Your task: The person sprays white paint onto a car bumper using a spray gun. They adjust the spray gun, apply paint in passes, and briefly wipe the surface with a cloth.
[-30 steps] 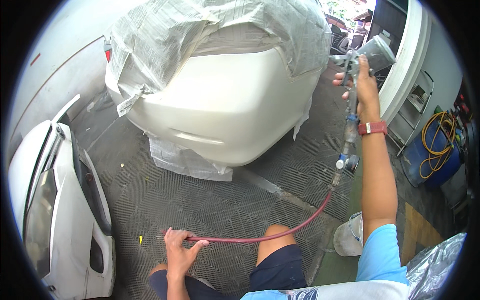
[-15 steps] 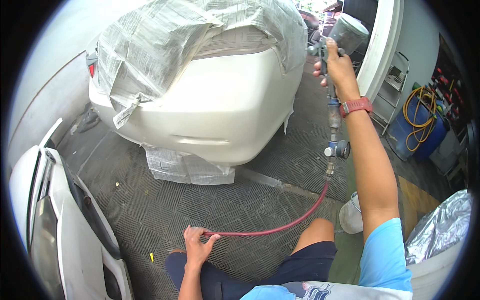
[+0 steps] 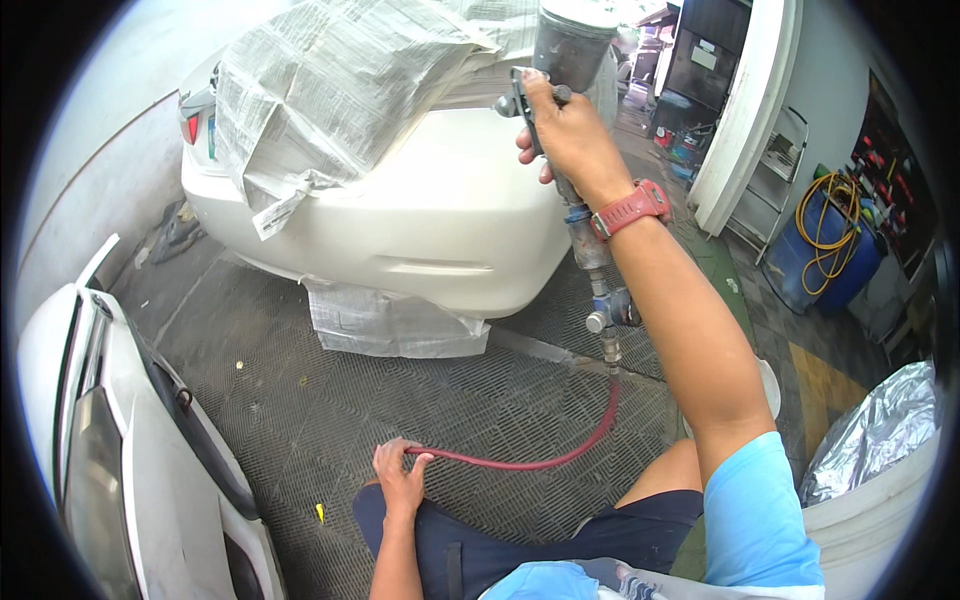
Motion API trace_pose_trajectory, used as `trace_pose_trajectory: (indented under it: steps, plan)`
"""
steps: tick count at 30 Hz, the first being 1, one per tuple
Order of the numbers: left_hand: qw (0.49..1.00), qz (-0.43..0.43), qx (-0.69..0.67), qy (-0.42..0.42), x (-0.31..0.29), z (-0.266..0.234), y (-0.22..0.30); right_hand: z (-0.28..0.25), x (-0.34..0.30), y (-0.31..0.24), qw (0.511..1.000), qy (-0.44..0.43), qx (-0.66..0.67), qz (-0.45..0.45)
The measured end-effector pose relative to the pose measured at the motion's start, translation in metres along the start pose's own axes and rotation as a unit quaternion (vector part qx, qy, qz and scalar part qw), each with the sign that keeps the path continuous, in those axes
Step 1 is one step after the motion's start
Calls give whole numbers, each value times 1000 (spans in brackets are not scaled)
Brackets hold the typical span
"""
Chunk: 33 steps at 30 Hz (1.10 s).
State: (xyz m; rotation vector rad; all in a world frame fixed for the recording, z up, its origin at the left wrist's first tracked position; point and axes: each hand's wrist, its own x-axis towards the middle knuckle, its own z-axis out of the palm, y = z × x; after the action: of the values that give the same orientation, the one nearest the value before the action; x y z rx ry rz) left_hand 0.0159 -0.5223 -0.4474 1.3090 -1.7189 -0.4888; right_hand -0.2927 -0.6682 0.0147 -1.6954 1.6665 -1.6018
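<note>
My right hand (image 3: 570,135) grips a spray gun (image 3: 526,112) by its handle, raised before the right side of a white car bumper (image 3: 430,215). A dark paint cup (image 3: 572,45) with a pale lid tops the gun. Below the handle hang metal fittings and a pressure gauge (image 3: 624,306). From there a red air hose (image 3: 540,464) curves down to my left hand (image 3: 400,474), whose fingers are closed around it near my knee. Paper masking (image 3: 330,95) covers the car's upper rear, and another masking sheet (image 3: 395,325) hangs under the bumper.
A loose white bumper (image 3: 165,450) stands at the left. On the right are a stepladder (image 3: 768,190), a blue barrel (image 3: 820,250) with a coiled yellow hose (image 3: 832,225), crumpled silver foil (image 3: 875,430) and a white bucket (image 3: 768,385), partly behind my arm. Dark ribbed matting (image 3: 300,420) covers the floor.
My right hand has swung left with the spray gun, from beyond the bumper's right edge to in front of it. The hose follows; my left hand still holds it. The view has shifted slightly.
</note>
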Motion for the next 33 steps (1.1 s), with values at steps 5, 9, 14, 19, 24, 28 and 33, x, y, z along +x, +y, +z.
trace_pose_trajectory:
  steps: [5, 9, 14, 19, 24, 28, 33]
  plan:
    - [999, -23, -4, 22, -5, -9, -6, 26, -4, -6, 998, -39, 39, -17]
    - [1000, -16, 0, 23, -4, -12, -2, 11, -7, 6, 994, -28, 102, 12]
    - [999, 19, 25, -22, -2, -13, 10, -48, -16, 32, 997, 42, 51, 27]
    - [998, 40, 31, -47, 1, -7, 16, -106, -26, 64, 991, 123, 30, 52]
    - [995, 49, 38, -72, 1, -3, 15, -132, -40, 89, 984, 159, -1, 86]
    - [994, 30, 36, -98, 0, -3, 13, -120, -54, 91, 986, 144, 7, 89]
    - [992, -1, 35, -119, -3, -5, 6, -70, -65, 71, 994, 81, 44, 54]
